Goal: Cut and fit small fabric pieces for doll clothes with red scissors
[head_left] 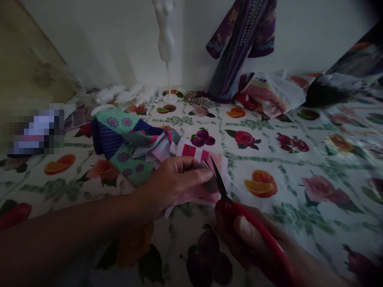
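From my head view, in dim light, my left hand [175,179] reaches in over a tabletop covered by a fruit-and-flower cloth [287,183]. Its thumb and fingers are pinched together on a small grey scrap [212,184], near the middle of the view. My right hand [249,235] is wrapped around red-handled scissors [226,199]; the blades stand apart, tips up beside the scrap's edge. I cannot tell whether they touch it.

A pink-and-white printed sheet [196,151] lies beneath and beyond my left hand. Just past it, to the left, rests a patchwork bundle [122,147] of green flowered and blue striped fabric, with pale, pointed pieces [146,147] spread along its near right side.

As for progress, the patchwork appears already joined, and the pale pieces look already cut to shape. The trimming of the scrap seems unfinished: it is in my grip with the blades parted, and I see no offcut fall. How much cutting is left, I cannot tell.

Along the wall stand a white dress form [166,36] and a purple robe [239,52], with a plastic bag [277,93] beside the robe.
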Demonstrator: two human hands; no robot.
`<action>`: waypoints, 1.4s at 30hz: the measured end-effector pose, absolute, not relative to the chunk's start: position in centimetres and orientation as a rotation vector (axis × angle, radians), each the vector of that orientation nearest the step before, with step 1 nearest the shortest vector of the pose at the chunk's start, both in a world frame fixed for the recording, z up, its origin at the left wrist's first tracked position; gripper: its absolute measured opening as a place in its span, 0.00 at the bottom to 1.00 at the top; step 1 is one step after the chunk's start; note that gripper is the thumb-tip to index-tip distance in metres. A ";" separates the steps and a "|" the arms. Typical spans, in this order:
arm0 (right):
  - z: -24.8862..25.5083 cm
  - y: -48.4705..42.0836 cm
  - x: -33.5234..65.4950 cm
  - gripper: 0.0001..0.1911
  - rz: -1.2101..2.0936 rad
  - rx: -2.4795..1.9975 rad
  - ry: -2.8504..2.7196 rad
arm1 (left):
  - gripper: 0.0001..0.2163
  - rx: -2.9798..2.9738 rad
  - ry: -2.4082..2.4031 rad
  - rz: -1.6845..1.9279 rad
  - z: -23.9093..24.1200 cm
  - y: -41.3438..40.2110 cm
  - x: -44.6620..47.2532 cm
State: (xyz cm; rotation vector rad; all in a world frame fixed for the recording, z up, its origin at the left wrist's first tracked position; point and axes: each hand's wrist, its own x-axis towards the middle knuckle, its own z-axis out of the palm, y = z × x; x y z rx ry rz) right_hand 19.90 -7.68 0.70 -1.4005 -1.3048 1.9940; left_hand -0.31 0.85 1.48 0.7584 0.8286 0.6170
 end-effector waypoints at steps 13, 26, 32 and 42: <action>1.3 -7.3 19.5 0.29 1.953 -1.298 -1.374 | 0.10 0.728 0.837 0.598 0.7 0.8 -0.4; 0.1 -8.2 20.4 0.27 1.893 -1.463 -1.424 | 0.08 0.731 0.821 0.725 1.6 0.7 0.0; -0.3 -8.5 20.5 0.30 1.867 -1.514 -1.437 | 0.08 0.726 0.787 0.737 1.7 0.5 -0.1; 0.1 -8.1 20.2 0.29 1.843 -1.509 -1.414 | 0.09 0.828 0.823 0.612 1.3 0.9 -0.5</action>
